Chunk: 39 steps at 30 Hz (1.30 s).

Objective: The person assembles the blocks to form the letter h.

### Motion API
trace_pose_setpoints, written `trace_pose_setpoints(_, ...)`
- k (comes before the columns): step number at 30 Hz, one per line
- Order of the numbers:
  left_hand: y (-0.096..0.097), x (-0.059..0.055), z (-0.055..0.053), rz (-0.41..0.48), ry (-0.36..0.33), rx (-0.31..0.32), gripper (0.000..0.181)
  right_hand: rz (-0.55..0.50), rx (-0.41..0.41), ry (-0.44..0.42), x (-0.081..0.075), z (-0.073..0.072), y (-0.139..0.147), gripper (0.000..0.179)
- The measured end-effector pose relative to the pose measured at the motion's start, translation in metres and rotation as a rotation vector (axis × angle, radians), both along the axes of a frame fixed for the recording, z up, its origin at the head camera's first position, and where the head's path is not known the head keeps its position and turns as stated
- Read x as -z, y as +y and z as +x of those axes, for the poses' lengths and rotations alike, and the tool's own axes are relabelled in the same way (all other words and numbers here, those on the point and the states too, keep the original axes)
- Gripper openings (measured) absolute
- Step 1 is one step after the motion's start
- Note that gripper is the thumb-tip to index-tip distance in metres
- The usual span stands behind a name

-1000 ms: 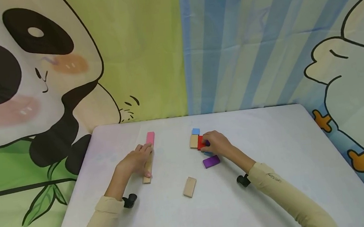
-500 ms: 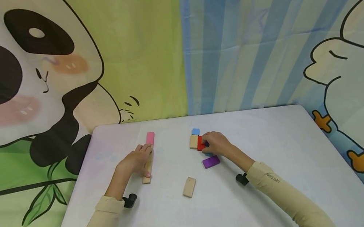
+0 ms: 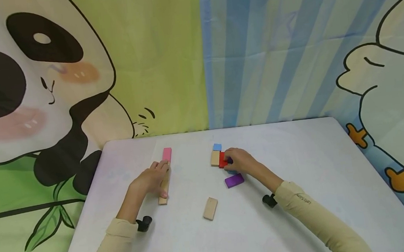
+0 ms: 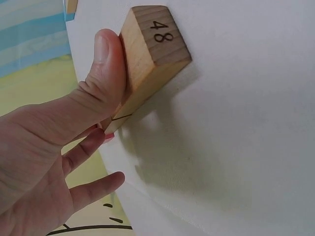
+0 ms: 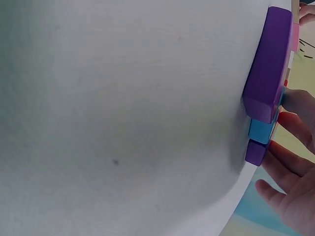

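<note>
My left hand (image 3: 150,180) rests along a row of plain wooden blocks (image 3: 165,183) that ends in a pink block (image 3: 167,154). Its thumb touches the near block, whose end reads 48 (image 4: 161,35); the other fingers are spread farther along. With my right hand (image 3: 241,159) I pinch a dark purple block (image 5: 256,153), mostly hidden by the fingers in the head view. Against it stands a red block (image 3: 222,160), beside a plain block (image 3: 215,158) and a light blue one (image 3: 217,147). Another blue block (image 5: 260,131) lies just nearer me.
A loose purple block (image 3: 234,180) lies just in front of the right-hand cluster. One plain wooden block (image 3: 210,208) sits alone between my forearms. The white tabletop (image 3: 184,241) ends at a printed cloth backdrop (image 3: 152,66).
</note>
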State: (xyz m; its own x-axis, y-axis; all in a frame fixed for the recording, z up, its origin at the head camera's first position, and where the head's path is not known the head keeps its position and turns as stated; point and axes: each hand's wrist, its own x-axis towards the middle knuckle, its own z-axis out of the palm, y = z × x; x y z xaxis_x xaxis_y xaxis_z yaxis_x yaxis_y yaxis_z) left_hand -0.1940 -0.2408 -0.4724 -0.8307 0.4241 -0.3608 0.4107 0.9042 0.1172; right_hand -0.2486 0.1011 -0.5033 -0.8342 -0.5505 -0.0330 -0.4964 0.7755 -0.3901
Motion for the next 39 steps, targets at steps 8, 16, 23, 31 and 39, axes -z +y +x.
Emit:
trace_pose_setpoints(8, 0.000, 0.001, -0.001, 0.000, -0.002, -0.005, 0.104, -0.081, 0.033, -0.037, -0.007, 0.003, 0.002, 0.027)
trace_pose_setpoints(16, -0.001, 0.002, 0.000, 0.003, 0.001, -0.005, 0.103, -0.151, 0.023, -0.034, -0.028, 0.002, 0.000, 0.027)
trace_pose_setpoints(23, 0.000, 0.002, 0.000, -0.002, -0.003, -0.008, 0.104, -0.150, -0.024, -0.034, -0.041, -0.013, -0.017, 0.029)
trace_pose_setpoints(31, 0.000, 0.004, -0.002, 0.006, 0.011, 0.003, 0.104, -0.148, -0.101, -0.052, -0.046, -0.031, -0.050, 0.028)
trace_pose_setpoints(39, 0.000, 0.005, -0.002, 0.007, -0.017, -0.024, 0.106, -0.009, -0.230, 0.011, -0.052, -0.057, -0.102, 0.023)
